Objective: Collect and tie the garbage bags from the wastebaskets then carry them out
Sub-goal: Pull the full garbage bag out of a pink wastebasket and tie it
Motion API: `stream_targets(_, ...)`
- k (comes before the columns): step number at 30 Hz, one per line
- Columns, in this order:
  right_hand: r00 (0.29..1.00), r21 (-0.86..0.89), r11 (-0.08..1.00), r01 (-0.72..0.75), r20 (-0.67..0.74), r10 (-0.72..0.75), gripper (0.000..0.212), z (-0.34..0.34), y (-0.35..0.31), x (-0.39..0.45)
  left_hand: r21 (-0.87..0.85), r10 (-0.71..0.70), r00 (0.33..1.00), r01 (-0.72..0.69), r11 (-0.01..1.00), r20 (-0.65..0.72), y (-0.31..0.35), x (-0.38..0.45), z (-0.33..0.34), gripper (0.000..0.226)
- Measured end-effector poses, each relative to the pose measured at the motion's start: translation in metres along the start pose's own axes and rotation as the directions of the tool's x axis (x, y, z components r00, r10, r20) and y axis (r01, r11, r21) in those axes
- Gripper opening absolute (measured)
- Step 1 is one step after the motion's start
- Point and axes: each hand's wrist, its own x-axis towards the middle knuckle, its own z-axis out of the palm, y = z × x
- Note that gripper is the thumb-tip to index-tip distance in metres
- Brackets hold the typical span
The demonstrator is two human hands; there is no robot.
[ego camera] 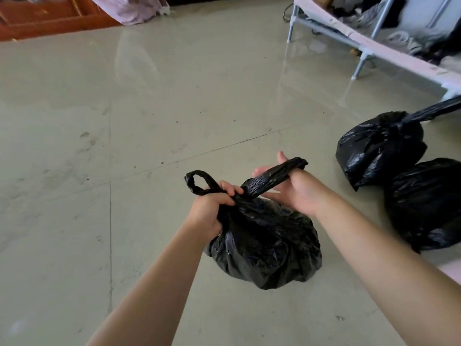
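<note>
A full black garbage bag (267, 245) sits on the floor in front of me. My left hand (212, 208) grips its gathered neck, and a looped twist of plastic sticks up past my fingers. My right hand (294, 188) holds the other twisted strip of the bag mouth, which lies across my palm and thumb. Two more black garbage bags lie at the right: one (379, 148) with a knotted top and a long tail, the other (426, 203) nearer me and partly cut off by the frame edge.
The pale tiled floor (124, 146) stretches out to the left and ahead. A metal-legged rack (361, 43) piled with clothes stands at the upper right. A wooden frame (50, 18) and a pink cloth (134, 8) lie at the upper left.
</note>
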Motion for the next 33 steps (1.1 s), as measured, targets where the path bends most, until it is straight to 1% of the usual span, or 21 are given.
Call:
stream_targets(2,0.998,0.191,0.98,0.059,-0.016,-0.057,0.05,0.006,-0.003,-0.001,0.017,-0.048,0.998,0.047,0.999,0.034,-0.002,-0.003,0.002,0.043)
stream_targets(4,0.995,0.443,0.891,0.103,-0.046,-0.093,0.047,0.009,-0.006,-0.004,-0.137,-0.062,0.997,0.068,0.988,0.053,-0.002,-0.003,0.004,0.046)
stream_targets(5,0.992,0.506,0.853,0.128,-0.067,-0.11,0.046,0.009,-0.007,-0.005,-0.24,-0.04,0.999,0.047,0.97,0.034,-0.002,-0.001,0.004,0.05)
stream_targets(8,0.991,0.514,0.848,0.132,-0.044,-0.128,0.059,0.012,-0.011,-0.009,-0.537,0.05,0.995,-0.089,0.839,-0.088,0.002,0.006,0.0,0.058)
stream_targets(10,0.99,0.395,0.911,0.121,-0.109,-0.084,0.058,0.004,-0.015,-0.005,-0.666,0.057,0.989,-0.136,0.733,-0.14,0.005,0.009,-0.009,0.067)
stream_targets(11,0.984,0.273,0.956,0.112,-0.165,-0.069,0.054,-0.003,-0.018,-0.004,-0.657,0.045,0.988,-0.13,0.743,-0.145,0.005,0.01,-0.017,0.071)
stream_targets(12,0.974,0.113,0.989,0.095,-0.214,-0.069,0.052,-0.014,-0.019,-0.002,-0.574,0.027,0.987,-0.115,0.811,-0.159,0.005,0.01,-0.026,0.074)
stream_targets(14,0.956,-0.19,0.981,0.045,-0.275,-0.097,0.049,-0.042,-0.013,0.0,-0.271,0.005,0.968,-0.075,0.96,-0.251,-0.001,0.008,-0.05,0.072)
stream_targets(16,0.942,-0.335,0.942,-0.023,-0.322,-0.091,0.047,-0.066,0.0,-0.003,0.067,0.043,0.926,-0.019,0.998,-0.376,-0.01,0.006,-0.071,0.06)
stream_targets(19,0.917,-0.444,0.886,-0.136,-0.394,-0.056,0.044,-0.082,0.019,-0.005,0.48,0.134,0.89,0.105,0.871,-0.437,-0.019,0.007,-0.078,0.051)
stream_targets(22,0.891,-0.444,0.882,-0.159,-0.45,-0.066,0.035,-0.078,0.017,0.0,0.72,0.213,0.88,0.185,0.669,-0.424,-0.021,0.008,-0.066,0.049)
stream_targets(23,0.882,-0.394,0.91,-0.132,-0.465,-0.073,0.033,-0.077,0.014,0.001,0.727,0.227,0.872,0.19,0.66,-0.433,-0.021,0.009,-0.065,0.049)
stream_targets(24,0.875,-0.308,0.947,-0.091,-0.479,-0.071,0.033,-0.077,0.009,-0.001,0.641,0.207,0.867,0.155,0.752,-0.452,-0.019,0.012,-0.067,0.046)
stream_targets(25,0.869,-0.166,0.985,-0.042,-0.493,-0.046,0.033,-0.078,0.007,-0.003,0.451,0.154,0.867,0.089,0.888,-0.474,-0.015,0.013,-0.071,0.042)
stream_targets(26,0.866,-0.005,1.0,-0.002,-0.501,-0.001,0.031,-0.078,0.005,-0.008,0.191,0.086,0.872,0.009,0.982,-0.482,-0.012,0.014,-0.075,0.036)
stream_targets(27,0.864,0.077,0.997,0.001,-0.502,0.038,0.026,-0.081,0.008,-0.01,-0.04,0.035,0.883,-0.06,0.997,-0.468,-0.012,0.015,-0.079,0.029)
stream_targets(28,0.845,0.041,0.998,-0.05,-0.531,0.064,0.023,-0.085,0.012,-0.014,-0.133,-0.006,0.888,-0.062,0.989,-0.459,-0.013,0.015,-0.082,0.02)
stream_targets(29,0.818,-0.07,0.986,-0.15,-0.569,0.084,0.024,-0.095,0.019,-0.016,-0.115,-0.043,0.89,-0.011,0.993,-0.454,-0.018,0.014,-0.082,0.008)
stream_targets(30,0.795,-0.166,0.952,-0.258,-0.597,0.111,0.029,-0.102,0.025,-0.02,-0.064,-0.09,0.892,0.069,0.996,-0.442,-0.025,0.013,-0.082,0.008)
stream_targets(31,0.8,-0.26,0.906,-0.334,-0.587,0.127,0.032,-0.112,0.031,-0.024,-0.006,-0.135,0.899,0.146,0.989,-0.416,-0.031,0.009,-0.079,0.015)
stream_targets(33,0.849,-0.287,0.884,-0.369,-0.491,0.194,0.027,-0.124,0.036,-0.034,0.147,-0.21,0.932,0.262,0.954,-0.296,-0.039,-0.001,-0.07,0.022)
